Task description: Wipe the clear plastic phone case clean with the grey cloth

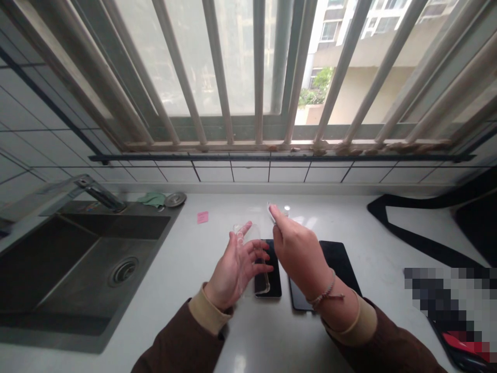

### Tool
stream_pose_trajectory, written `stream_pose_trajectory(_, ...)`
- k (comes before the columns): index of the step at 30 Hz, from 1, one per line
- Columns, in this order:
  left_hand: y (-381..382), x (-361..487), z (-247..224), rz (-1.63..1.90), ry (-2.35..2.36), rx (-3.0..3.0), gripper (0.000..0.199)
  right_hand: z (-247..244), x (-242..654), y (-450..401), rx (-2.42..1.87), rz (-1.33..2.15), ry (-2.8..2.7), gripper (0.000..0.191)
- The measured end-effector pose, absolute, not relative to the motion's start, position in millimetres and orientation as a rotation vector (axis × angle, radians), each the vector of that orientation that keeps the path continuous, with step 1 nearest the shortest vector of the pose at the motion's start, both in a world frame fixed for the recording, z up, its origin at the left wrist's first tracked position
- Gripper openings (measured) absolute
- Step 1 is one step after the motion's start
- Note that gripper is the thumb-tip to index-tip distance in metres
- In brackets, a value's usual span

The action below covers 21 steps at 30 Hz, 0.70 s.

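My left hand [236, 267] holds a clear phone case [253, 243] upright over the white counter, fingers spread along its side. My right hand [298, 254] pinches a small white wipe or sticker [272, 211] between thumb and forefinger, just right of the case's top. A black phone [272, 280] lies flat on the counter beneath both hands. A second, larger black phone [337, 264] lies to its right, partly hidden by my right wrist.
A steel sink [77, 269] with a faucet [99, 192] fills the left. A green cloth [152, 199], a drain plug [174, 198] and a pink note [202, 217] lie behind it. Black objects [438, 243] sit at the right. A barred window [256, 72] rises behind the counter.
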State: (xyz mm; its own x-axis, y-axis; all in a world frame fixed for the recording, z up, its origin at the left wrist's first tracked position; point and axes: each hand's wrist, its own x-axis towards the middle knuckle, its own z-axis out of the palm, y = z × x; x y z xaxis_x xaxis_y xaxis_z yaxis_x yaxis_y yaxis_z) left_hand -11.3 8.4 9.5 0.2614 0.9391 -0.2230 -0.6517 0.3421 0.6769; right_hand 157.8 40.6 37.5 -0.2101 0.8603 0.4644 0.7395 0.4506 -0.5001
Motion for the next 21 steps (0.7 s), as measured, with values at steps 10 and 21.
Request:
stream_pose_trajectory(10, 11.5, -6.9, -11.0, 1.203, 0.651, 0.331, 0.053, 10.4, 122.9, 28.6, -1.010, 0.300, -2.477, 0.064)
stream_pose_trajectory(21, 21.9, -19.3, -4.8, 1.468, 0.893, 0.324, 0.056, 33.5, 114.5, -2.9, -0.973, 0.618, -2.597, 0.069)
